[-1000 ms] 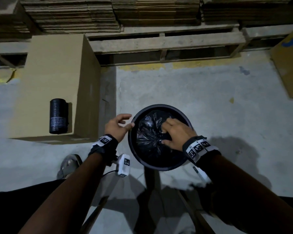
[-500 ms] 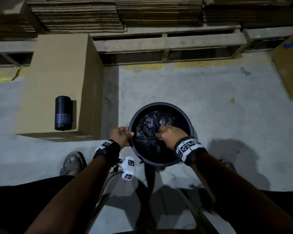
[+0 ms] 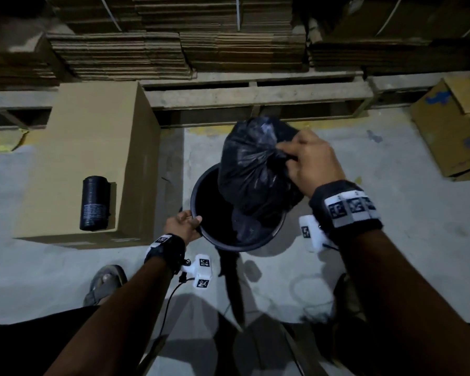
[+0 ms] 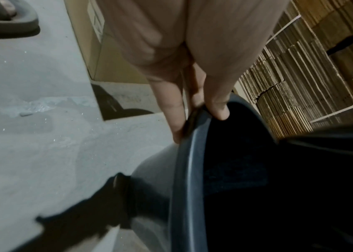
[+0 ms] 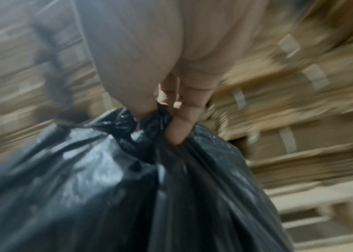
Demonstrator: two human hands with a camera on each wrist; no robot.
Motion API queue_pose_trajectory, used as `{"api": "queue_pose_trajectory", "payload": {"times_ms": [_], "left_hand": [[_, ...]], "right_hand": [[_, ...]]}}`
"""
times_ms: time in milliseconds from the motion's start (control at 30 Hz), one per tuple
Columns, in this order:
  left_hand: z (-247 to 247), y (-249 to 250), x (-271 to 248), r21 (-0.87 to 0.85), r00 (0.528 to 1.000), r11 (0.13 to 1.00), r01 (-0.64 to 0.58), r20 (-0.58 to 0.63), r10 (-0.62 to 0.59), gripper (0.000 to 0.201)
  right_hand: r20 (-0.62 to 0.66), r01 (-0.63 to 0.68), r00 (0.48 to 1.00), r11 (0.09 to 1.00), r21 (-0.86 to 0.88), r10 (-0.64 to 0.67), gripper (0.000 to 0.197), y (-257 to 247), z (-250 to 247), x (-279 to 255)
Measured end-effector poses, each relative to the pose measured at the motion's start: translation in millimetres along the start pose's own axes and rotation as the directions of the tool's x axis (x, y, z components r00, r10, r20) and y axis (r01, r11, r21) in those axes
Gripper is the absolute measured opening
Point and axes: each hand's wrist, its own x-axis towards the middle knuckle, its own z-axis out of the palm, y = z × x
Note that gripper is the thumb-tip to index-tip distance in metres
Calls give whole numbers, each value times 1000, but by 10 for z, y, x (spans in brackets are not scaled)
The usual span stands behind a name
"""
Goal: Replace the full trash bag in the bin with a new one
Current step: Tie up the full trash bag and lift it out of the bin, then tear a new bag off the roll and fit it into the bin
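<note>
Right hand (image 3: pixel 314 161) grips the gathered, knotted neck of the full black trash bag (image 3: pixel 255 169) — fingers (image 5: pixel 179 126) curled round the twisted plastic in the right wrist view, which is motion-blurred. The bag hangs from that hand, most of it above the rim of the bin (image 3: pixel 201 234), its lower end low over the bin mouth; whether it touches the inside cannot be told. Left hand (image 3: pixel 183 226) pinches the bin rim on the near-left side — thumb (image 4: pixel 216 109) over the inner edge, fingers down the outer wall, plain in the left wrist view. The hands are well apart, right one raised above and beyond the left.

A dark roll of bags (image 3: pixel 94 203) lies on its side on top of a cardboard box (image 3: pixel 92 147), left of the left hand. Beyond both hands sit wooden pallets (image 3: pixel 255 96) with stacked flat cardboard (image 3: pixel 174 50). Another opened carton (image 3: pixel 453 126) sits right of the right hand. A sandalled foot (image 3: pixel 105 283) is on the concrete floor (image 3: pixel 391 253) below the left wrist.
</note>
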Motion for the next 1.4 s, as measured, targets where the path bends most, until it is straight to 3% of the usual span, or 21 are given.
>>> {"api": "queue_pose_trajectory", "payload": {"times_ms": [100,200,267,400,533,567,633,733,933,967,1033,1133,1233,1267,1333,1400], "left_hand": [[26,4,-5,19,1000,1000,-10,14,10,31],[-7,-31,37,55,999,998,-16,34,14,33],[-5,-31,46,77,998,996,-35,57,31,31],[2,-61,73,63,998,997,-38,54,34,31],[-26,-76,103,57,997,998,-34,73,30,33],[-34,-77,94,62,997,998,-34,78,30,34],[-37,-68,101,76,996,997,-29,88,22,35],[-38,-28,123,98,997,995,-1,76,-7,36],[-43,63,165,252,999,968,-24,-38,35,30],[-84,84,179,267,998,963,-24,-50,39,30],[-179,162,151,357,993,933,-36,-96,75,30],[-359,412,2,612,963,778,-140,-98,250,29],[-617,723,-87,826,876,515,-229,-56,479,28],[-715,816,-85,843,831,481,-243,-76,552,27],[-967,949,-48,839,714,491,-235,-194,673,29],[-1232,997,46,809,639,584,-66,-416,647,42]], "right_hand": [[-124,-155,981,987,-40,149,39,312,-201,-29],[-225,-324,925,945,-48,306,37,609,-320,-177],[-267,-462,860,886,-44,436,35,813,-337,-264],[-222,-627,771,773,-98,597,36,1153,-33,-467],[-67,-802,593,581,-139,803,37,1387,479,-789],[-3,-805,579,570,-163,816,37,1433,598,-895],[129,-768,599,613,-186,790,39,1500,775,-1081],[238,-761,575,619,-197,783,39,1547,833,-1220],[47,-711,675,666,-227,737,45,1264,623,-1048],[40,-687,698,684,-245,715,45,1124,615,-972],[22,-571,808,791,-219,589,45,810,677,-832],[85,-375,916,912,-164,392,49,311,932,-678],[166,-247,947,954,-167,274,53,-228,1130,-550],[169,-223,953,961,-164,250,53,-373,1196,-520],[181,-176,963,973,-151,202,51,-639,1328,-471],[194,-142,966,978,-155,171,50,-853,1438,-449]]}}
